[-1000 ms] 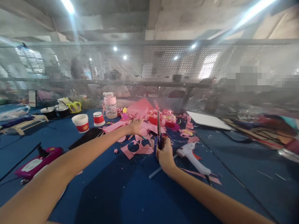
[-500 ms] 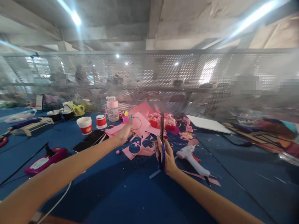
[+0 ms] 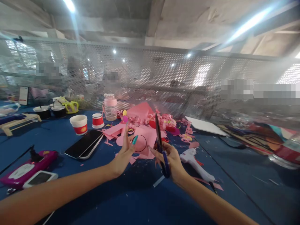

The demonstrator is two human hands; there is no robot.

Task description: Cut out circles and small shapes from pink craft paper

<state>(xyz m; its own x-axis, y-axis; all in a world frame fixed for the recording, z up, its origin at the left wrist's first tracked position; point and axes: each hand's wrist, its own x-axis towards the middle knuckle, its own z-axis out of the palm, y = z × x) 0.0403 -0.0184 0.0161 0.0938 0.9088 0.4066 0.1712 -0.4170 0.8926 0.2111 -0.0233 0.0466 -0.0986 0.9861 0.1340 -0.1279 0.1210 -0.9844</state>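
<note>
A sheet of pink paper [image 3: 150, 134] with a dark circle drawn on it is held by my left hand [image 3: 123, 157], whose thumb with a teal nail lies over its left edge. My right hand [image 3: 172, 157] is wrapped round the blue handles of a pair of scissors [image 3: 158, 131]. Their dark blades point up and look nearly closed, close to the sheet's right side. Behind and beneath lie pink paper scraps [image 3: 116, 129] and a loose pink disc [image 3: 120, 141].
A white glue gun [image 3: 198, 165] rests right of my right hand. On the left are a phone [image 3: 84, 144], paper cups [image 3: 79, 125], a bottle [image 3: 110, 107] and a purple device [image 3: 29, 167]. A perforated metal screen [image 3: 140, 72] stands behind.
My left hand has brought the circled sheet nearer and to the right, beside the scissors. The scissors have tilted slightly left. The camera view has shifted a little.
</note>
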